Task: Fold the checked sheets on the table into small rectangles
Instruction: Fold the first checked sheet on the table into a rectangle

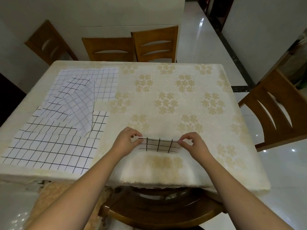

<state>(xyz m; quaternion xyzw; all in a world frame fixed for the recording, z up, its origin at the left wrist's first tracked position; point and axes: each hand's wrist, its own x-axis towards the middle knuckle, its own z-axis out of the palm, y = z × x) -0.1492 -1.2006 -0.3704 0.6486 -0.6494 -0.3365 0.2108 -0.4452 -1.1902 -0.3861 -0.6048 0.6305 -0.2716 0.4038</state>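
Note:
A small folded white sheet with black checks (159, 145) is held up at the near middle of the table, its lower edge touching the cloth. My left hand (127, 139) pinches its upper left corner and my right hand (192, 143) pinches its upper right corner. Several unfolded checked sheets lie overlapping on the left half of the table: a large black-lined one (49, 153) nearest, a crumpled pale-lined one (78, 107) on top of the pile, and another flat one (103, 82) farther back.
The table (207, 90) wears a cream cloth with beige flower prints. Wooden chairs stand at the far side (154, 44), at the far left (48, 42), at the right (279, 110) and just below me (159, 211). Glossy white floor lies to the right.

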